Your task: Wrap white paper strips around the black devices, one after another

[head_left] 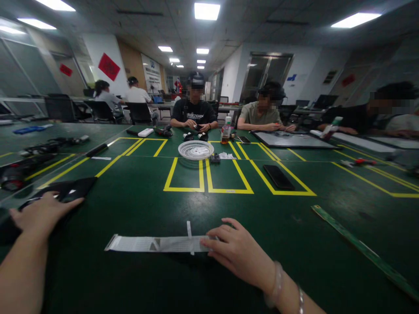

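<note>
A white strip like a flat ribbon cable [170, 244] lies lengthwise on the table in front of me, with a short piece of pale tape [189, 231] across it. My right hand [235, 250] rests its fingertips on the strip's right end, fingers apart and slightly bent; that end is partly hidden beneath them. Far to the left, my left hand [44, 213] lies with thumb and fingers spread over a flat black item [85, 185], perhaps a pouch or folded cloth. A bracelet circles my right wrist.
Beyond the yellow tape outlines stands a white round basket [195, 150]. A black phone [279, 177] lies right of centre, a long green strip [363, 248] near the right edge. Cables and a dark tool [19, 174] sit at left. People [194, 111] work across the table, near a bottle [225, 132].
</note>
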The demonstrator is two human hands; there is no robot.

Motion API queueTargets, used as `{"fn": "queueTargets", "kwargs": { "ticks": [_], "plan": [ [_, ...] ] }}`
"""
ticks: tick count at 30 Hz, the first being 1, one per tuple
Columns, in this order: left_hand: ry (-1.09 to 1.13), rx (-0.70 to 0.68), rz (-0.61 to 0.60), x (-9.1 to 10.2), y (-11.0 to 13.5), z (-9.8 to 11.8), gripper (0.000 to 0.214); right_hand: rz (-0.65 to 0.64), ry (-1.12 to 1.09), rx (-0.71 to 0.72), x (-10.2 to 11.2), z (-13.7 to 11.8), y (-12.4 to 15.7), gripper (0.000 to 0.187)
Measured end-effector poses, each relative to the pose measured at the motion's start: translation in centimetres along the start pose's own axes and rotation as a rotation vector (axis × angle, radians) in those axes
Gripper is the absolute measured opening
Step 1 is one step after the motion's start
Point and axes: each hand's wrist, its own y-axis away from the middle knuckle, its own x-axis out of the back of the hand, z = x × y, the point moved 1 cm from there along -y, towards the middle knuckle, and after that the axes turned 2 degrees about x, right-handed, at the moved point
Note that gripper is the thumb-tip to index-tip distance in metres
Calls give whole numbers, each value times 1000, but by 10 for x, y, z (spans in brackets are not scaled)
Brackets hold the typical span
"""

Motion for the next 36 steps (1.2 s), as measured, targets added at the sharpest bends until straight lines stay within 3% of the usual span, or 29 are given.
{"fn": "queueTargets", "kwargs": {
  "ticks": [2, 3, 4, 6, 8, 11, 14, 16, 20, 26, 30, 36],
  "plan": [
    [-88, 275, 241, 0, -5, 8, 77, -6, -11, 0, 0, 0, 0, 34],
    [-125, 351, 296, -2, -7, 19, 88, -9, -15, -4, 0, 0, 0, 34],
    [-155, 344, 292, -7, -10, 34, 97, -11, -19, -7, 0, 0, 0, 34],
    [-199, 154, 219, -20, -14, 75, 95, -14, -28, -12, 0, 0, 1, 35],
    [-216, -77, 154, -41, -13, 121, 74, -19, -40, -13, 1, 1, 2, 34],
    [-171, -291, 50, -79, 1, 184, 61, -27, -70, 5, 1, 1, 2, 34],
    [-98, -522, -126, -112, 25, 231, 61, -6, -98, 33, 0, 0, 2, 33],
    [-52, -648, -231, -125, 41, 250, 59, 12, -102, 47, 0, -1, 2, 31],
    [-8, -726, -319, -134, 59, 265, 55, 4, -94, 59, -1, -3, 2, 30],
    [0, -710, -440, -137, 59, 256, 50, -22, -85, 63, -3, -2, 2, 28],
    [31, -669, -479, -125, 58, 254, 15, 32, -37, 37, -3, 0, 1, 26],
    [-68, -524, -634, -105, 57, 250, 21, 102, 96, -94, -3, 6, 0, 30]
  ]
}}
